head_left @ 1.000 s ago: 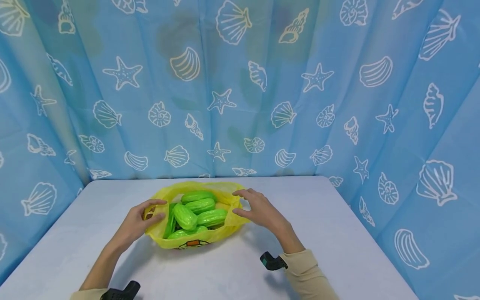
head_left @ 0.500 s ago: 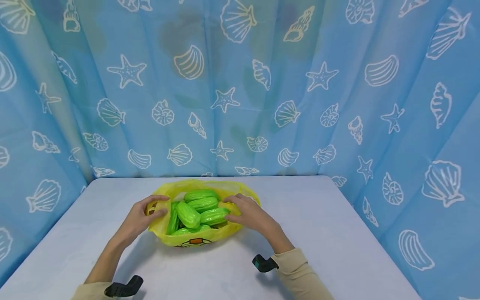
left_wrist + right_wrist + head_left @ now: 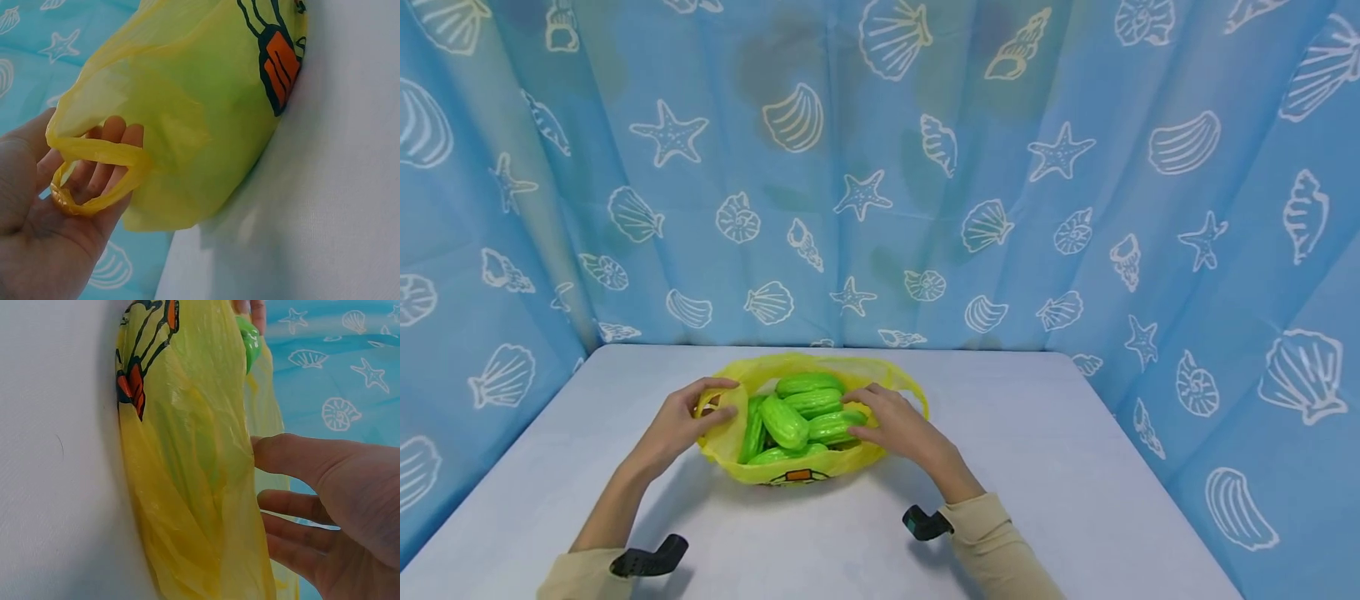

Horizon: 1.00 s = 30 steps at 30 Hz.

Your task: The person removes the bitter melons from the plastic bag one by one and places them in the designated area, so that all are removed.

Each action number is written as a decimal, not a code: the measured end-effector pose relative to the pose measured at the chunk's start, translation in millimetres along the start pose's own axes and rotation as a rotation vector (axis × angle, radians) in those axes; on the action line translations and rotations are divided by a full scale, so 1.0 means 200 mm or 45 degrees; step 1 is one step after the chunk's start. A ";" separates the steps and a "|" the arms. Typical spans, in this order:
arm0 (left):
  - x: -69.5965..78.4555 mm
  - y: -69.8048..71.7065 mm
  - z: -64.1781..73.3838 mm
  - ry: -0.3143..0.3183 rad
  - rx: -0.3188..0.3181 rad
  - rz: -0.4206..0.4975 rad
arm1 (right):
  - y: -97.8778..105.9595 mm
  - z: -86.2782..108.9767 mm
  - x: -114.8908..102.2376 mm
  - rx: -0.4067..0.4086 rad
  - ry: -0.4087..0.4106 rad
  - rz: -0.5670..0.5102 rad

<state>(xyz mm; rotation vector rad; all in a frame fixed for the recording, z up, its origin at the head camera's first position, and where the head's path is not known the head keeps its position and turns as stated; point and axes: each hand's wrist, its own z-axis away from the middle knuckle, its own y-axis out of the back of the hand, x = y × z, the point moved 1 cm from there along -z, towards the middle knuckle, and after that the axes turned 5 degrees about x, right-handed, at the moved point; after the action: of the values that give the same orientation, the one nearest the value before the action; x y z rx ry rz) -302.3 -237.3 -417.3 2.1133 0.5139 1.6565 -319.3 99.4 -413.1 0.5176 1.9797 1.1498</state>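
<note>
A yellow plastic bag (image 3: 790,473) lies on the table with its mouth spread wide. Several short, glossy green cucumbers (image 3: 785,422) are heaped inside it. My left hand (image 3: 679,423) holds the bag's left side. In the left wrist view, the bag's handle loop (image 3: 100,150) crosses the fingers of that hand. At the other side, my right hand (image 3: 897,425) reaches over the rim into the mouth. Its spread thumb and fingers straddle the right end of one cucumber (image 3: 833,427). In the right wrist view, the fingertips pass behind the bag's wall, so their contact is hidden.
A white table (image 3: 820,542) bears the bag, which sits towards its far edge. Blue curtains (image 3: 880,167) with white shell prints stand behind and at both sides. Each wrist wears a black camera (image 3: 651,557).
My right hand has moved left from the bag's right rim into its mouth, over the cucumbers. The left hand keeps its hold. The head view has shifted slightly.
</note>
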 end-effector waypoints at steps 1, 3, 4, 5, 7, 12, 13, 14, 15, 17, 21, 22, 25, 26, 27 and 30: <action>0.00 0.00 0.00 0.005 -0.009 0.007 | 0.00 0.00 0.00 0.000 0.005 0.003; 0.01 0.00 -0.01 0.016 -0.029 0.024 | 0.00 0.00 0.01 -0.004 0.011 -0.003; 0.01 0.00 -0.01 0.022 -0.043 0.032 | -0.01 0.00 0.01 -0.005 0.015 -0.002; 0.01 0.00 -0.01 0.024 -0.054 0.038 | -0.01 0.00 0.01 -0.008 0.013 -0.005; 0.01 0.00 0.00 0.025 -0.076 0.045 | -0.01 0.00 0.02 -0.011 0.012 -0.008; 0.01 0.01 0.00 0.019 -0.105 0.021 | -0.01 -0.02 0.02 -0.018 0.001 0.023; 0.01 0.02 0.00 0.021 -0.108 0.015 | -0.01 -0.02 0.02 -0.023 -0.002 0.027; 0.02 0.02 0.00 0.025 -0.111 0.008 | -0.01 -0.02 0.02 -0.030 -0.006 0.029; 0.02 0.02 0.00 0.028 -0.114 0.000 | -0.01 -0.03 0.02 -0.039 -0.006 0.035; 0.02 0.03 0.00 0.037 -0.120 -0.016 | -0.01 -0.04 0.02 -0.064 -0.004 0.032; 0.01 0.03 0.01 0.042 -0.134 -0.044 | -0.01 -0.05 0.01 -0.122 -0.006 0.040; 0.01 0.04 0.01 0.042 -0.140 -0.048 | -0.01 -0.06 0.01 -0.133 -0.007 0.043; 0.01 0.04 0.01 0.042 -0.157 -0.045 | -0.02 -0.07 0.01 -0.173 -0.016 0.066; 0.01 0.04 0.01 0.042 -0.163 -0.042 | -0.02 -0.08 0.01 -0.184 -0.013 0.075; 0.01 0.04 0.01 0.042 -0.169 -0.040 | -0.02 -0.08 0.01 -0.195 -0.009 0.088; 0.01 0.04 0.01 0.046 -0.174 -0.030 | -0.03 -0.10 0.01 -0.228 0.004 0.113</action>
<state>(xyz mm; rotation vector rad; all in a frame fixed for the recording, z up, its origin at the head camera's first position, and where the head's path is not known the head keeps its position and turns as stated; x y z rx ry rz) -299.2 -243.5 -411.2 1.9752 0.4223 1.6698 -335.8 85.9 -413.1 0.5143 1.8503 1.3690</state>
